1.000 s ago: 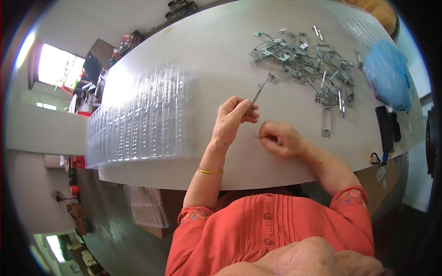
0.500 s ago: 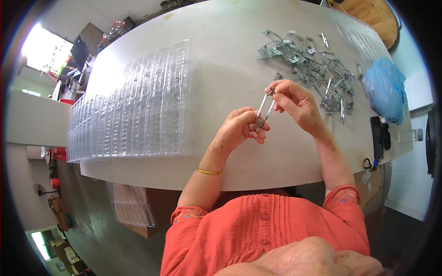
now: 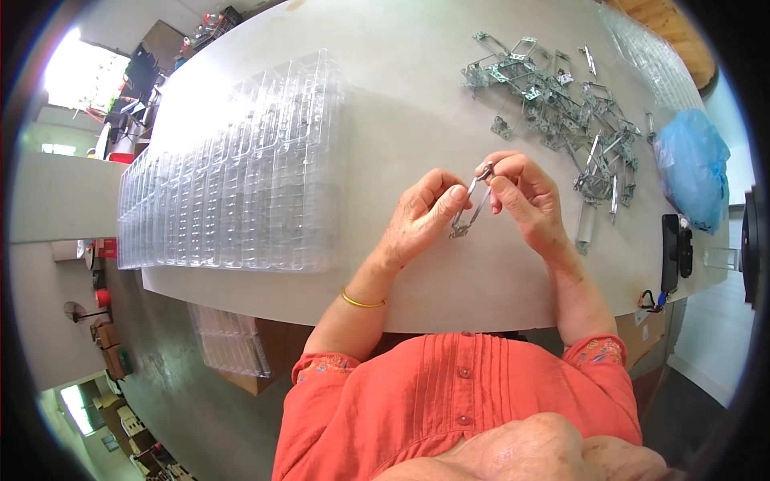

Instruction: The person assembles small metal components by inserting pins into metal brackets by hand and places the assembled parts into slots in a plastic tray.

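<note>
Between my two hands, above the table, is a small metal linkage bracket with two thin arms and a plate at its lower end. My right hand pinches its upper end between thumb and fingers. With thumb and fingers closed, my left hand grips the side of one arm; the exact contact is partly hidden by the thumb. The lower plate hangs free below the left fingertips. Just beyond my right hand lies a tangled heap of similar metal brackets, with one small loose metal piece at its near left edge.
Clear plastic compartment trays are stacked on the table's left. To the right are a blue plastic bag, a black elongated object and a clear container. More clear plastic trays lie at the far right, beside a round wooden surface.
My left hand has shifted from the bracket's lower plate up to its side arm. The bracket's lower plate now hangs uncovered. The whole view has shifted slightly.
</note>
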{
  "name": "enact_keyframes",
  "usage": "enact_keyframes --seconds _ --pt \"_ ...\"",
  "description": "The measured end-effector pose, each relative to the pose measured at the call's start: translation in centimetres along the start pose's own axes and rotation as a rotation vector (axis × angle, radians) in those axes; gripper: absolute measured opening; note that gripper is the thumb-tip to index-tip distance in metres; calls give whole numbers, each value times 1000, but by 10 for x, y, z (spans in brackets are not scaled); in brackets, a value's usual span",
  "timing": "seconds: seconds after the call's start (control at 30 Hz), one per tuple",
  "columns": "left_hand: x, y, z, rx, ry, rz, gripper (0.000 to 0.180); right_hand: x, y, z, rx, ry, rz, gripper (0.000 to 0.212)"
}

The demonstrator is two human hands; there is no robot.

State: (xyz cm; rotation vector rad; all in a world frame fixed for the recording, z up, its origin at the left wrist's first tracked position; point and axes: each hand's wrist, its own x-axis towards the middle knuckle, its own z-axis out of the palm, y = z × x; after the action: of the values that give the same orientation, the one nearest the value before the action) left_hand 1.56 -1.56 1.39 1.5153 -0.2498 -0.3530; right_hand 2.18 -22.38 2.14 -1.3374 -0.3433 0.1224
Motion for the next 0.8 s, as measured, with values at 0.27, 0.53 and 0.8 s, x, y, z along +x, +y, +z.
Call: enact_keyframes --seconds 0.27,0.53,0.8 --pt "-5 -2 12 -283 -111 -121 55 -3 4 5 25 -42 73 3" --pt "-4 -1 7 -156 43 -167 59 -1 1 7 -141 103 30 4" --pt "-5 2 8 -158 72 -165 59 -2 -1 8 -337 186 13 4"
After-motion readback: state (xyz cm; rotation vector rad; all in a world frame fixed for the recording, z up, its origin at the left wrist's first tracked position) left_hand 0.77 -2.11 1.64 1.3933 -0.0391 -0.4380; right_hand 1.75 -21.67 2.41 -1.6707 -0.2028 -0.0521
